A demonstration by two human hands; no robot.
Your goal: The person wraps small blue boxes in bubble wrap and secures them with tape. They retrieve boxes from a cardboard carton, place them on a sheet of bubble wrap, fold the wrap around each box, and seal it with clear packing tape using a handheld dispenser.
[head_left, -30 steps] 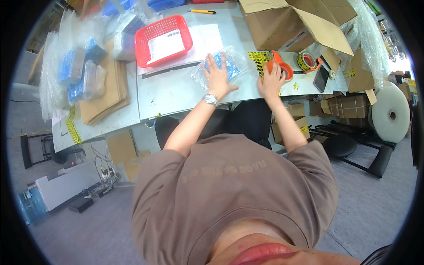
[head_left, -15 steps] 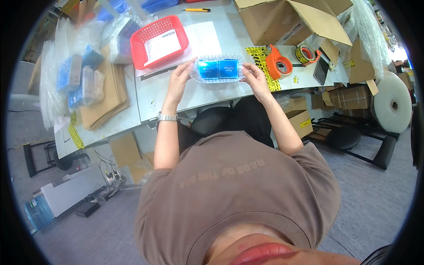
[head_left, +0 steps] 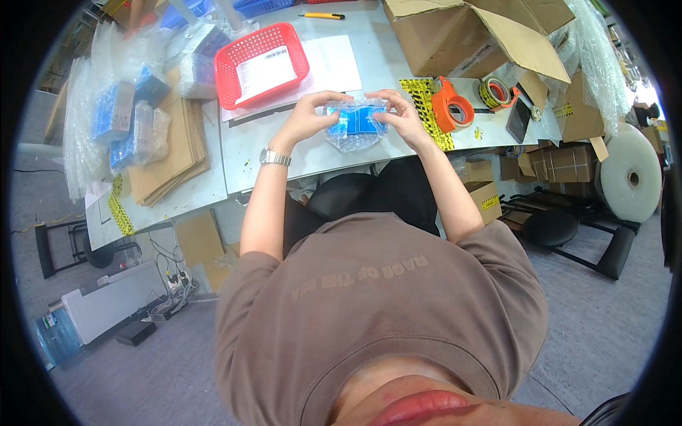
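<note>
Two small shiny blue boxes (head_left: pixel 361 121) lie side by side in a clear bubble wrap package (head_left: pixel 355 142) near the table's front edge. My left hand (head_left: pixel 311 118) grips the package's left end, its fingers curled over the far side and the thumb on the near face. At the opposite end my right hand (head_left: pixel 402 122) holds it the same way, thumb pressed on the right box. The bubble wrap bulges toward me below the boxes. Just beyond my left hand stands a red plastic basket (head_left: pixel 226 78) with a white paper slip in it.
Orange tape dispensers (head_left: pixel 449 106) and a phone (head_left: pixel 518 119) lie to the right, before an open cardboard box (head_left: pixel 444 42). On the left, bubble-wrapped blue boxes (head_left: pixel 114 113) rest by flat brown cardboard (head_left: pixel 181 153). A yellow cutter (head_left: pixel 323 15) lies at the back.
Both hands have moved inward and over the package's far edge, with thumbs now on the blue boxes. The bubble wrap now spreads further toward me.
</note>
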